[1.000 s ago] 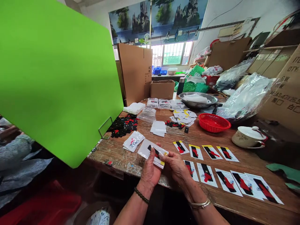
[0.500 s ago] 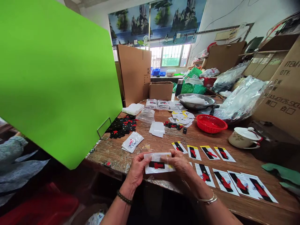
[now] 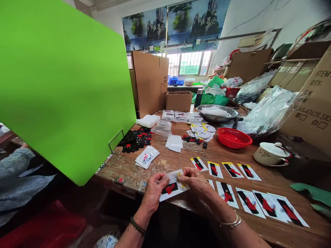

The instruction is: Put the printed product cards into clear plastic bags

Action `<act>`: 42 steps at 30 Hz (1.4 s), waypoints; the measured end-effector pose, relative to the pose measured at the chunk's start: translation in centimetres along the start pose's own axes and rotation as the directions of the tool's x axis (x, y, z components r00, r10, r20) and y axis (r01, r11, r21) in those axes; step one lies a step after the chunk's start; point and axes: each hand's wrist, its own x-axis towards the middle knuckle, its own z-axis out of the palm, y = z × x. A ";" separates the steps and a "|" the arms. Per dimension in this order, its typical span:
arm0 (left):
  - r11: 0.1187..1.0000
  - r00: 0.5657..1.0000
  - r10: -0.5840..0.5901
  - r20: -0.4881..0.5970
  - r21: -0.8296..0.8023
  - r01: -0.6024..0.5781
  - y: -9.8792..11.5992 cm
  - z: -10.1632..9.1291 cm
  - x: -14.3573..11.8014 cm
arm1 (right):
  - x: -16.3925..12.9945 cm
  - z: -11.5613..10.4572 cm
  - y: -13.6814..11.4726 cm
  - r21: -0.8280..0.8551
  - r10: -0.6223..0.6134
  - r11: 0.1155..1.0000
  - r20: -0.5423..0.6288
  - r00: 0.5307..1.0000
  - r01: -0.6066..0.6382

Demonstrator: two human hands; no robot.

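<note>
Between both hands, above the table's front edge, is a small plastic bag point(image 3: 172, 189) with a white card and a black-and-red piece inside. My left hand point(image 3: 153, 192) grips its left side, thumb on top. At the upper right corner, by a yellow patch, the fingers of my right hand point(image 3: 194, 179) pinch the bag. To the right, cards point(image 3: 248, 203) bearing black-and-red pieces lie in two rows, some overlapping. Beyond my left hand sits a small stack of filled packets point(image 3: 147, 157). A pile of loose black and red pieces point(image 3: 137, 138) lies behind it.
A green panel point(image 3: 64, 86) stands upright on the left. Blank white cards point(image 3: 174, 142), clear bags point(image 3: 161, 128) and yellow-edged cards point(image 3: 202, 131) lie mid-table. Farther right are a red basket point(image 3: 234, 138), a lidded pot point(image 3: 270, 155) and a metal pan point(image 3: 217, 113). A person's sleeve point(image 3: 17, 163) shows at left.
The bag has tilted, its right end now higher. My right hand has shifted to the bag's upper corner, fingers pinching there. My left hand keeps its hold.
</note>
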 end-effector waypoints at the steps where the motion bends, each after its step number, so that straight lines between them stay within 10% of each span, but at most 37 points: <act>1: 1.000 1.000 0.002 -0.003 0.006 -0.002 0.1 0.1 -0.1 | 0.0 0.2 0.2 -0.006 -0.008 1.000 0.001 1.000 0.008; 9: 0.999 1.000 -0.002 -0.015 -0.041 0.001 0.5 -0.2 -0.4 | -0.6 0.2 -1.7 -0.052 0.094 0.995 0.188 0.978 -0.085; 14: 0.991 0.999 0.048 0.008 0.128 -0.049 0.5 -0.1 -0.6 | -0.6 1.1 -1.4 -0.007 -0.006 1.000 0.098 0.995 0.007; 21: 0.997 0.981 0.056 -0.185 0.068 -0.044 0.1 -1.2 0.1 | -0.6 0.5 -1.9 0.073 0.154 0.983 0.188 0.970 -0.171; 32: 0.803 0.975 0.189 0.119 0.552 -0.223 3.4 -2.0 1.9 | 1.7 2.4 -1.2 -0.449 -0.093 0.867 0.280 0.956 0.216; 42: 0.683 0.938 0.338 -0.071 0.704 -0.193 6.5 -4.3 8.9 | 9.8 0.5 -2.3 -0.647 -0.319 0.669 0.193 0.928 0.365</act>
